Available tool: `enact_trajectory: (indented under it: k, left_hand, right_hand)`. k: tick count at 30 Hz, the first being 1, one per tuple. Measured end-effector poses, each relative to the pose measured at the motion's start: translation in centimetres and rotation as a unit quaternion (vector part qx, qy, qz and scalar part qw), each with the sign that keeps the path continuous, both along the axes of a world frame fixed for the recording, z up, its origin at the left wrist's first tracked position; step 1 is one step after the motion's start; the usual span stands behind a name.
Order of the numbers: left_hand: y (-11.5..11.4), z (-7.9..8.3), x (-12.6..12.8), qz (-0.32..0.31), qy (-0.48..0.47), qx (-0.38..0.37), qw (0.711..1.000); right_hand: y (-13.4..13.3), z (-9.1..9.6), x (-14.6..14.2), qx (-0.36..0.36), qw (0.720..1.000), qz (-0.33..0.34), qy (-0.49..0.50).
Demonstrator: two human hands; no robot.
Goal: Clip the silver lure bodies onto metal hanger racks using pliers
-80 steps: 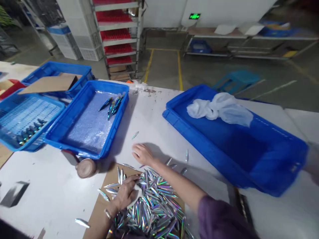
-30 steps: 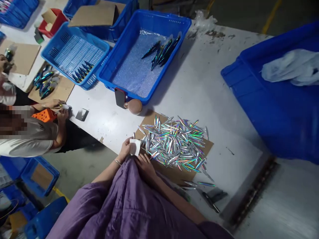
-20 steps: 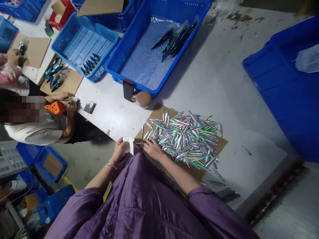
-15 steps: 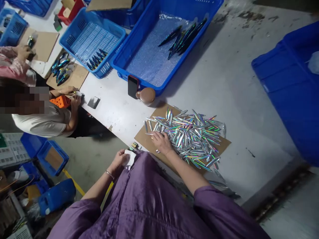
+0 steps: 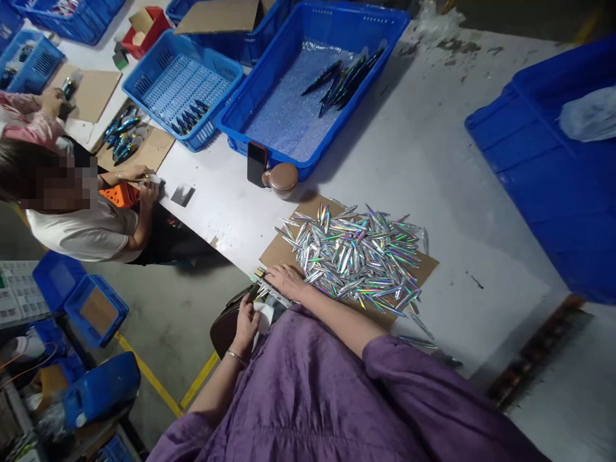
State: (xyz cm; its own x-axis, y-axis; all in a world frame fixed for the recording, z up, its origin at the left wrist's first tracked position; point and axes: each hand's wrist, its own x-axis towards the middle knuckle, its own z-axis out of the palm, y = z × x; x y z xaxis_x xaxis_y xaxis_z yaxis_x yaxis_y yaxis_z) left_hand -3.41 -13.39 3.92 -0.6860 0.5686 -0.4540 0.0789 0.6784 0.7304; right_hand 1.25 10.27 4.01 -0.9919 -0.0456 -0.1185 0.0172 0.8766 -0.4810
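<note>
Silver fish-shaped slips (image 5: 356,253) heaped on cardboard (image 5: 274,251) by the table's (image 5: 226,221) near edge. Left hand (image 5: 246,321) appears closed on white sheet (image 5: 264,313); right hand (image 5: 287,280) at cardboard's near-left corner, grip unreadable. My worry: dragging forearm sweeps slips over.

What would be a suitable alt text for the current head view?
A person's right hand is at the near edge of a cardboard sheet heaped with shiny silver slivers; the left hand, off the edge of the table, is beside a white piece. Blue bins stand on the table.
</note>
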Motion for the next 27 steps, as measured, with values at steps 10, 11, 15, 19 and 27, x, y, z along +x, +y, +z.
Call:
enact_trajectory:
  k: [10,11,15,19,27]
  left_hand:
    - [6.4,-0.7,-3.0,-0.138,0.043,-0.078,0.986]
    - [6.4,-0.1,-3.3,-0.149,0.036,-0.085,0.985]
    - [4.6,3.1,-5.3,-0.202,-0.005,-0.105,0.974]
    - [2.4,7.0,-7.8,-0.19,-0.076,-0.137,0.969]
    - [11.9,11.7,-8.1,-0.18,-0.15,-0.032,0.972]
  right_hand:
    - [-2.9,1.2,3.5,-0.045,0.991,-0.129,-0.005]
    - [-3.7,1.5,4.5,-0.05,0.987,-0.151,-0.001]
    - [-5.6,2.1,10.6,-0.069,0.965,-0.252,0.005]
    - [-4.8,1.9,18.5,-0.046,0.906,-0.419,-0.043]
    - [-1.3,2.5,28.5,0.0,0.818,-0.543,-0.192]
